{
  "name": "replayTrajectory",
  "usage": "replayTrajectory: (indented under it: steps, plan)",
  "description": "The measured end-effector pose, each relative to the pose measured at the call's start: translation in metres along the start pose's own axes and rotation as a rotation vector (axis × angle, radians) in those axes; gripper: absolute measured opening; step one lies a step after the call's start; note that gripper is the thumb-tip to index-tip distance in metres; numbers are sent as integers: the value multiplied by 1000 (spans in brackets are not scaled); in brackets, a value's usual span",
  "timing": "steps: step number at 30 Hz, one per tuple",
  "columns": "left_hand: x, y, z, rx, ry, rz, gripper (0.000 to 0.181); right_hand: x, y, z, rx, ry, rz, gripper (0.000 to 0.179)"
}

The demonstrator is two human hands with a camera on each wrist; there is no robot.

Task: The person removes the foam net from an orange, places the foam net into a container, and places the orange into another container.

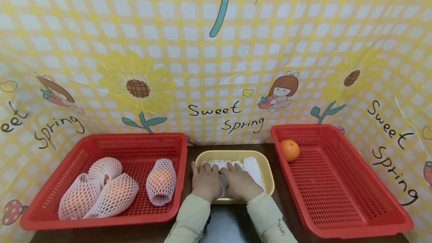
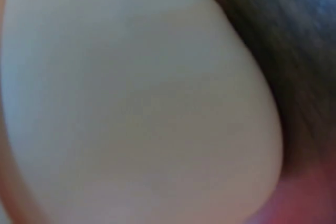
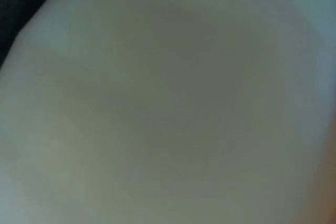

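In the head view both hands are in a small yellow tray (image 1: 269,168) at the front middle. The left hand (image 1: 206,182) lies over its left side, fingers pointing forward onto white foam netting (image 1: 219,163). Close beside it, the right hand (image 1: 240,182) reaches over the middle, its fingertips at the same netting. A greyish, translucent piece (image 1: 223,186) shows between the hands. I cannot tell whether the fingers grip it, since the palms and thumbs are mostly hidden. Another white foam sleeve (image 1: 253,168) lies right of the right hand. Pale blurred surfaces fill both wrist views.
At left, a red basket (image 1: 135,218) holds several fruits in white foam nets (image 1: 114,194), one standing apart (image 1: 161,181). Another red basket (image 1: 337,198) at right contains an orange (image 1: 289,150). A yellow checked cloth (image 1: 202,66) rises behind the dark table (image 1: 233,228).
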State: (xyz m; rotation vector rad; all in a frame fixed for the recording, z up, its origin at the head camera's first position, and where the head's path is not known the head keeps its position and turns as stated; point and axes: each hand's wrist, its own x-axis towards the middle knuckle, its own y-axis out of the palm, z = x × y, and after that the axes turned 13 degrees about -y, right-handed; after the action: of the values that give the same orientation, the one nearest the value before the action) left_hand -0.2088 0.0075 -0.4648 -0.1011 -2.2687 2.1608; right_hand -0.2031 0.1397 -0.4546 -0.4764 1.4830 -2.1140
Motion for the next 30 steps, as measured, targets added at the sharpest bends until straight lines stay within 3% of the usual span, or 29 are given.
replayTrajectory:
  steps: [5,10,15,18,22,25,27,30]
  plan:
    - [4,-1,-2,1,-19,6,50,1,0,-1,9,9,-11,44]
    - [4,3,-1,-51,-24,-57,48,1,2,-2,14,22,-32,43]
    - [-5,2,0,-91,-21,-115,42,-1,7,-2,0,2,-71,43]
    - [-16,-3,2,-86,28,-140,36,-2,11,-1,-7,-22,-102,40]
    - [-36,-24,5,-130,181,-170,24,-6,12,1,5,-57,-169,31]
    - [-53,-53,13,-211,303,-176,17,-9,9,2,32,-77,-226,28]
    - [-60,-73,25,-276,334,-164,18,-12,5,4,36,-93,-270,28]
    - [-64,-102,52,-368,280,-98,13,-16,0,5,27,-110,-345,29]
